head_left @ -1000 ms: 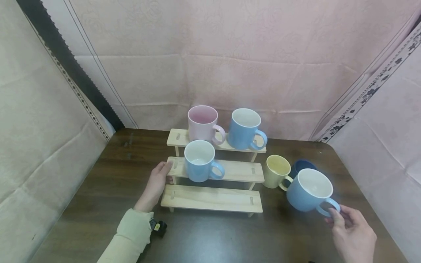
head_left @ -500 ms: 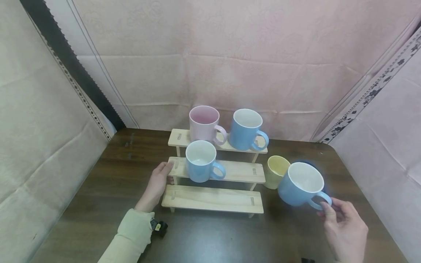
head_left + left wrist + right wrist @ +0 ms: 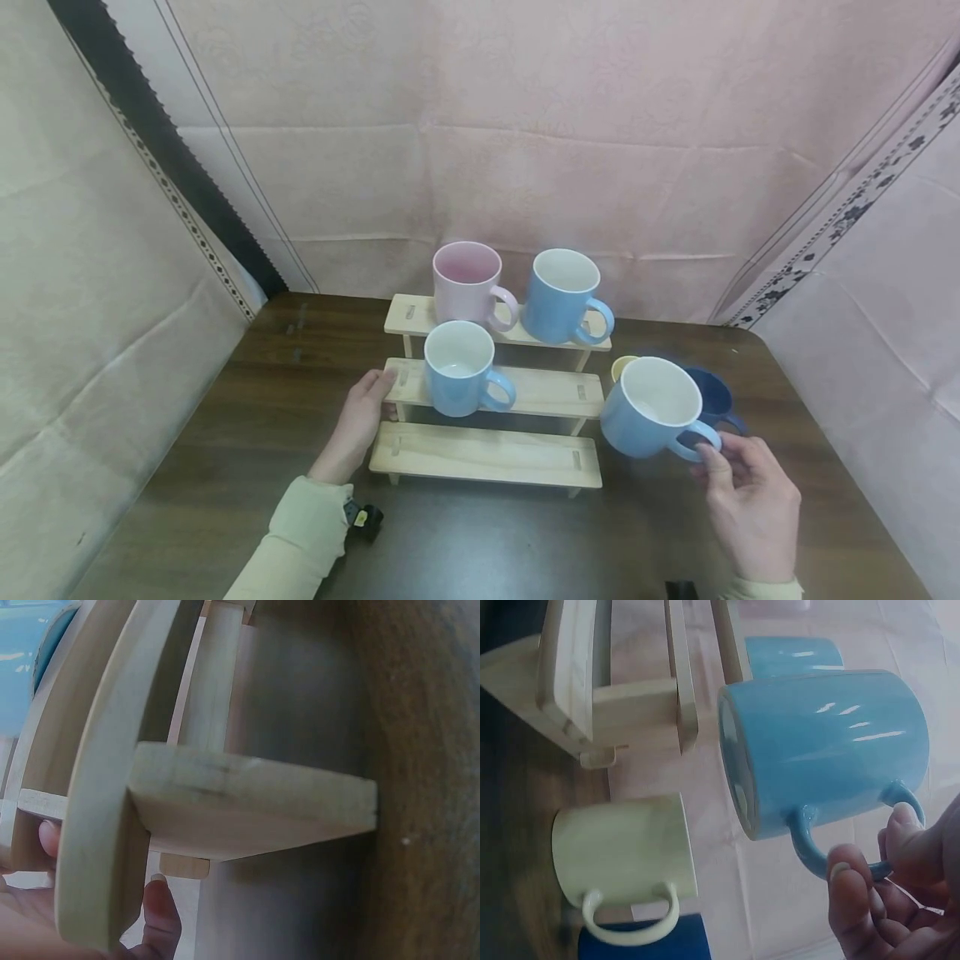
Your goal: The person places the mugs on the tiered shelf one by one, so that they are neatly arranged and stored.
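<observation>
My right hand (image 3: 753, 496) pinches the handle of a light blue mug (image 3: 651, 408), white inside, held in the air right of the wooden three-step rack (image 3: 483, 454). In the right wrist view the lifted mug (image 3: 825, 746) shows its base, with thumb and fingers on the handle. The left hand (image 3: 358, 425) grips the left end of the rack's middle step, and the left wrist view shows its fingers around the wood (image 3: 97, 847). A second light blue mug (image 3: 453, 375) stands on that middle step. On the top step are a pink mug (image 3: 461, 292) and another light blue mug (image 3: 555, 304).
A yellow mug (image 3: 622, 851) stands on the dark wooden table (image 3: 247, 433) by the rack's right end, mostly hidden behind the lifted mug in the head view. Beside it is a dark blue mug (image 3: 708, 392). Pale cloth (image 3: 525, 167) hangs around the table.
The right hand has carried the light blue mug left toward the rack, now covering most of the yellow mug. The dark blue mug shows more. The left hand keeps its grip on the rack.
</observation>
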Demonstrator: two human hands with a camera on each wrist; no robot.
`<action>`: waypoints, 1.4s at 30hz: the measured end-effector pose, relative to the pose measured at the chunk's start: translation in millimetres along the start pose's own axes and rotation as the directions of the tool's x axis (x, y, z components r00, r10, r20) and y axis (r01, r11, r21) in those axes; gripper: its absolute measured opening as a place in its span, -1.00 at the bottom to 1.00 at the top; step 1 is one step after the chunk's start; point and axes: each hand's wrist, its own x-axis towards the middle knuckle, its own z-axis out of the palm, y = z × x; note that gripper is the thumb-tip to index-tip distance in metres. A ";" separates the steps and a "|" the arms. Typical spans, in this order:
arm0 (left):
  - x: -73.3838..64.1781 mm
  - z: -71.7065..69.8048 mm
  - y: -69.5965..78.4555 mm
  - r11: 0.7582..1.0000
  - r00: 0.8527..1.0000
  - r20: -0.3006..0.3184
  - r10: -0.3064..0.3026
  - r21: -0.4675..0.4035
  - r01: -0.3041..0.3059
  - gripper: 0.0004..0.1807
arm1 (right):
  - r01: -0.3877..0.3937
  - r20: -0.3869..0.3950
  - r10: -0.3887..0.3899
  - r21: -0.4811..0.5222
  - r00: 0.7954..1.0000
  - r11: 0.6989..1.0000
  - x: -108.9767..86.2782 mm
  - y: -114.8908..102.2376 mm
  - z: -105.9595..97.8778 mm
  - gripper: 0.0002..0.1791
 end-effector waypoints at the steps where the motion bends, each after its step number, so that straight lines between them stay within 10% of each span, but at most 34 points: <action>1: 0.0 0.0 -0.2 1.000 1.000 -0.001 0.000 0.001 0.000 -0.56 | 0.006 0.005 -0.006 0.009 1.000 1.000 0.0 -0.8 1.2 -0.87; 42: 0.8 0.1 -2.9 1.000 1.000 -0.012 0.021 0.019 -0.021 -0.54 | 0.084 0.198 -0.101 0.095 0.975 0.992 11.3 -25.0 60.8 -0.89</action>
